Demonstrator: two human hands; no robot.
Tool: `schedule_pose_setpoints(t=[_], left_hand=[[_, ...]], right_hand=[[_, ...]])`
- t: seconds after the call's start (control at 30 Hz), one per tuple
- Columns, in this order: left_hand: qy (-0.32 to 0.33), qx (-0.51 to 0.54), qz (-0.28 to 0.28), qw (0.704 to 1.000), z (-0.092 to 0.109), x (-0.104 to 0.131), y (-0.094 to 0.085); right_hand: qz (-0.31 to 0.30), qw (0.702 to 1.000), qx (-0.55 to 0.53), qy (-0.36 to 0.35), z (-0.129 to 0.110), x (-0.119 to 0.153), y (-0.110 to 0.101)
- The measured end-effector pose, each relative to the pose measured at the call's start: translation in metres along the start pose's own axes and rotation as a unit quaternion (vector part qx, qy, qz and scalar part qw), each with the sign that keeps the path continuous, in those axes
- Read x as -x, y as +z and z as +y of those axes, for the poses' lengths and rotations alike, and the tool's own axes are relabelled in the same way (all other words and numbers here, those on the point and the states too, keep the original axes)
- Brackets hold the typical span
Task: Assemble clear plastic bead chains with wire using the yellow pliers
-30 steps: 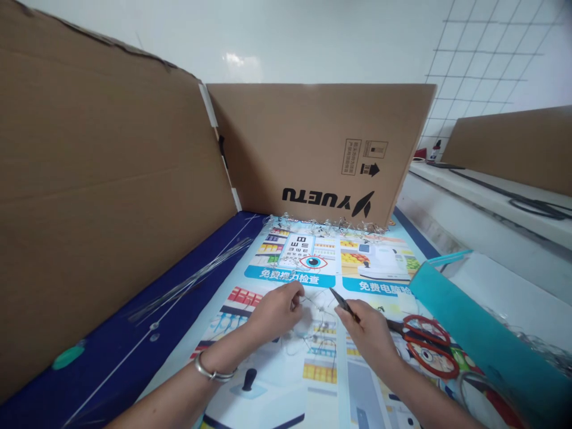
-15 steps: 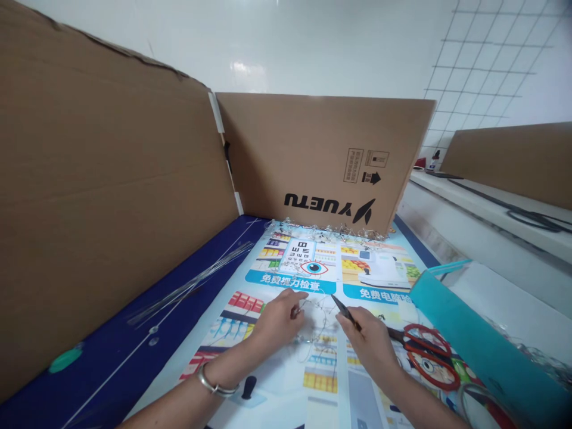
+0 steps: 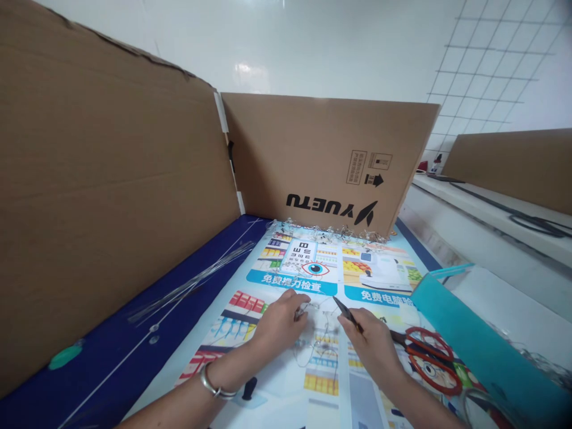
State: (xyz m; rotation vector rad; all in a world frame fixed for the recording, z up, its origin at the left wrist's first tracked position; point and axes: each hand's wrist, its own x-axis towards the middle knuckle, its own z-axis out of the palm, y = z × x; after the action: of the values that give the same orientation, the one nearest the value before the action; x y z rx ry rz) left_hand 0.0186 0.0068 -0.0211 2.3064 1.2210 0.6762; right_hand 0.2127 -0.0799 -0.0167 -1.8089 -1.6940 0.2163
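Head view: one left hand [image 3: 280, 325], fingers curled at the edge of the thin wire tangle [image 3: 318, 339]; whether the fingertips pinch a strand, cannot tell. One right hand [image 3: 372, 341], fingers closed around a dark pointed tool [image 3: 347, 313], its tip angled toward the left hand, near the wire. Wire tangle: between and below the hands, over a printed sheet [image 3: 328, 411]. One metal bracelet [image 3: 210, 384], on the left wrist. One pair of red-handled scissors [image 3: 432, 363], lying just beside the right hand. One teal box [image 3: 485, 345], farther right, containing loose wiry pieces [image 3: 543, 363]. One bundle of straight strands [image 3: 196, 283], on the blue surface [image 3: 127, 351] at left. One upright cardboard panel [image 3: 286, 143], behind; more wiry pieces along its foot.
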Motion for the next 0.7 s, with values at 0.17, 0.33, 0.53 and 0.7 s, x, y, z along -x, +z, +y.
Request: schedule_pose_setpoints(t=[0.17,0.33,0.53,0.7], left_hand=[[-0.004,-0.018,-0.002,1.0,0.0019,0.0007,-0.0004],[-0.01,-0.024,0.001,1.0,0.0041,0.0011,-0.0012],[-0.016,-0.04,-0.001,0.999,0.0059,0.0027,-0.001],[-0.013,-0.059,0.003,0.998,0.008,0.0037,0.0002]], right_hand=[[0.002,1.0,0.013,-0.005,-0.0008,0.0,-0.0002],[-0.004,1.0,0.02,-0.009,0.0002,0.0009,0.0001],[-0.011,0.999,0.034,-0.014,0.0011,0.001,0.0019],[-0.011,0.999,0.045,-0.015,0.0019,0.0023,0.0034]])
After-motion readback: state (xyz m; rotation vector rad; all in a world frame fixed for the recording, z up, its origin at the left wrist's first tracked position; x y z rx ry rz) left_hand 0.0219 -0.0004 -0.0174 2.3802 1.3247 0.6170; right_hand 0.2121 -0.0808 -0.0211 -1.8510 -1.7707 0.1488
